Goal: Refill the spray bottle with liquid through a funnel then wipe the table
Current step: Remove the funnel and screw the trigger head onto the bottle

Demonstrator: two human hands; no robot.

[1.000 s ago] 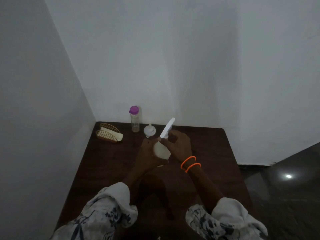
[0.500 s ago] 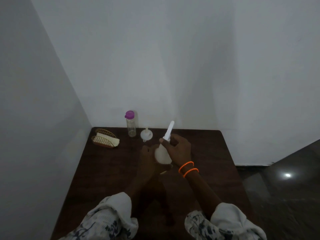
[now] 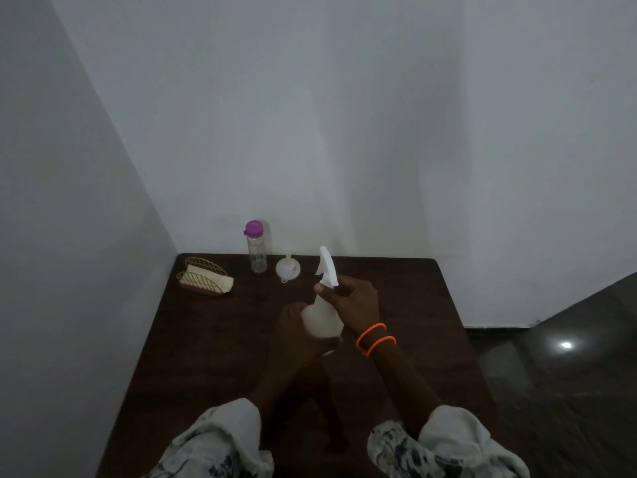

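Gripping the round white plastic spray bottle (image 3: 322, 322) from the left, my left hand (image 3: 296, 334) has its fingers curled around the bottle's lower body, and most of those fingers are hidden behind it. My right hand (image 3: 355, 300) is closed around the bottle's neck, thumb tip pressed just under the white trigger spray head (image 3: 327, 267), which sticks up and leans slightly away from me. Two orange beaded bangles (image 3: 375, 339) sit on the right wrist. The bottle is held above the middle of the dark brown wooden counter (image 3: 206, 339); I cannot tell whether its base touches the surface, since the left hand covers it.

Whether the spray head is loose or screwed tight I cannot make out in this dim light, nor any liquid level through the cloudy plastic.

At the counter's far edge stands a clear plastic bottle with a purple cap (image 3: 256, 248), upright, and just beside it to the right a small white funnel (image 3: 287, 267) resting mouth-down with its spout up. Further left sits a gold wire basket (image 3: 203, 279) holding a folded cream cloth (image 3: 210, 279). Patterned white sleeves (image 3: 220, 439) are cut off by the bottom edge.
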